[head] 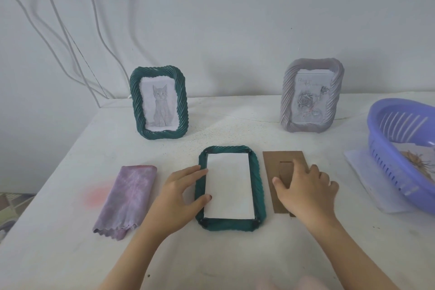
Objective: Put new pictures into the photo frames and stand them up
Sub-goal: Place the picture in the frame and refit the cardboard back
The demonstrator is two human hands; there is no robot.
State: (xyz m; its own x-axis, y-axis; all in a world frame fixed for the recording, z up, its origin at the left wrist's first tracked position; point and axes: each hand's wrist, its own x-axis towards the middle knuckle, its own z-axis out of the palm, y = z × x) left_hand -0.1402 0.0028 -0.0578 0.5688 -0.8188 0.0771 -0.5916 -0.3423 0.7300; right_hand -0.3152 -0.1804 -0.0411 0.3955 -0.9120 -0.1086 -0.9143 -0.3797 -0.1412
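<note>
Left hand (pixel 181 193), nearest, lies open, its forefinger and thumb pressing the paper (pixel 229 186) by the left rim of the frame (pixel 259 183). Right hand (pixel 306 187) rests bent-fingered on the board (pixel 270 165); whether it grips an edge cannot be told. The frame lies face down mid-table (pixel 211 254), long axis running away from the person, with the board parallel just beside it. The board is probably light, stiff card, best lifted by its long edges. The paper is limp and may slide.

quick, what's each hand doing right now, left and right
left hand: open, fingers straight on the green frame at its left edge, thumb on the white paper.
right hand: open, fingers resting on the brown backing board, no grip visible.
</note>
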